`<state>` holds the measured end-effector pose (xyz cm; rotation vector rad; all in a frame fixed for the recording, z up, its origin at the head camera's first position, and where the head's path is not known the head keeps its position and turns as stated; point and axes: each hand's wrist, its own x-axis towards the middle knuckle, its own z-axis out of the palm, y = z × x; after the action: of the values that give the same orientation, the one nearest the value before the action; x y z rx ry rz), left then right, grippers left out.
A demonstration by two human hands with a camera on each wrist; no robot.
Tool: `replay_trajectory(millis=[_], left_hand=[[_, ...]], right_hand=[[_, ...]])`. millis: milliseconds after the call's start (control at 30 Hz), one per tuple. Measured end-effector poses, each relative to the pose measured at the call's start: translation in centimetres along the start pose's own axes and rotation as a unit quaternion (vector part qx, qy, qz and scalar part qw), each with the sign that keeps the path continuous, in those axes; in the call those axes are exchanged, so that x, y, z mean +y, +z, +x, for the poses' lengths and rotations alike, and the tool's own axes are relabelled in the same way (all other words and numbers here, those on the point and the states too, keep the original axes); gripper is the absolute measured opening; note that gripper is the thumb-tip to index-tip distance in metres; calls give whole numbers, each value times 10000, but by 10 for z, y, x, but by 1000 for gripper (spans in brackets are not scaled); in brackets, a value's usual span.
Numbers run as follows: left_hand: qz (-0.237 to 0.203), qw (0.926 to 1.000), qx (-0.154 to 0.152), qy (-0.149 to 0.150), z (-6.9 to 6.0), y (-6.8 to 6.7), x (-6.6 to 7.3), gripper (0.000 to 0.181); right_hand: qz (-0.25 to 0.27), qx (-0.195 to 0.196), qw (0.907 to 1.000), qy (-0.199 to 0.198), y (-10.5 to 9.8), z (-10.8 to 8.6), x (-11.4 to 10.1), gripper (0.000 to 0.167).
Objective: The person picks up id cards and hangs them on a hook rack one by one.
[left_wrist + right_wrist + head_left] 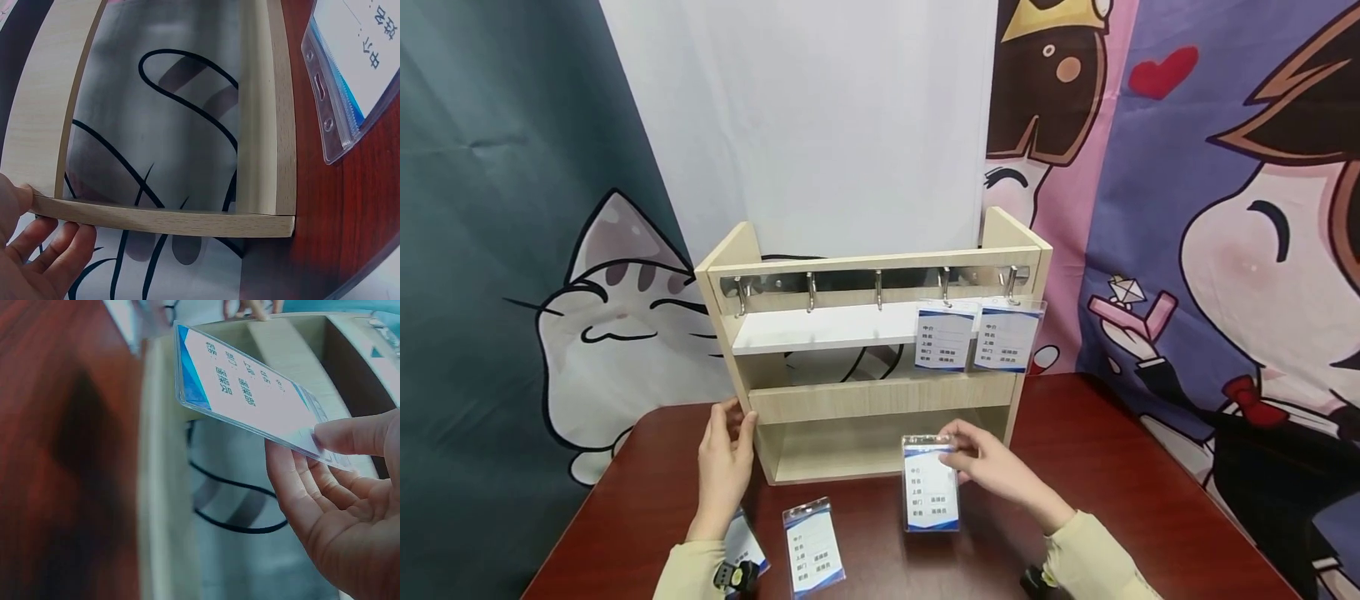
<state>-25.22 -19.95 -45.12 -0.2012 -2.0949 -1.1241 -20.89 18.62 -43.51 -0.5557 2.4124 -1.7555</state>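
Pale-wood rack [880, 403] at clock centre on desk [872, 546], left hand [726, 457] gripping it at 8 o'clock, right hand [992, 468] pinching badge [928, 490] at 5, two hung badges [1006, 337] at 3, two loose badges [814, 546] at 7

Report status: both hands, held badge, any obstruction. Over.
Left hand gripping left side of pale wooden rack. Right hand pinching clear plastic, blue-and-white badge, not yet hung. Two rightmost silver metal hooks taken by badges, other three bare.
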Motion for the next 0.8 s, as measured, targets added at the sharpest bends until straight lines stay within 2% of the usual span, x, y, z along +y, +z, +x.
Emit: replay_trajectory(millis=[300, 667, 800], left_hand=[[18, 10000, 59, 12, -1, 1, 0, 29], [61, 9999, 72, 86, 0, 0, 0, 29], [86, 9999, 62, 58, 0, 1, -1, 28]], right_hand=[[231, 361, 9989, -172, -17, -1, -39, 25], [-320, 868, 9940, -589, -25, 14, -90, 24], [-328, 941, 9920, -779, -23, 19, -108, 25]])
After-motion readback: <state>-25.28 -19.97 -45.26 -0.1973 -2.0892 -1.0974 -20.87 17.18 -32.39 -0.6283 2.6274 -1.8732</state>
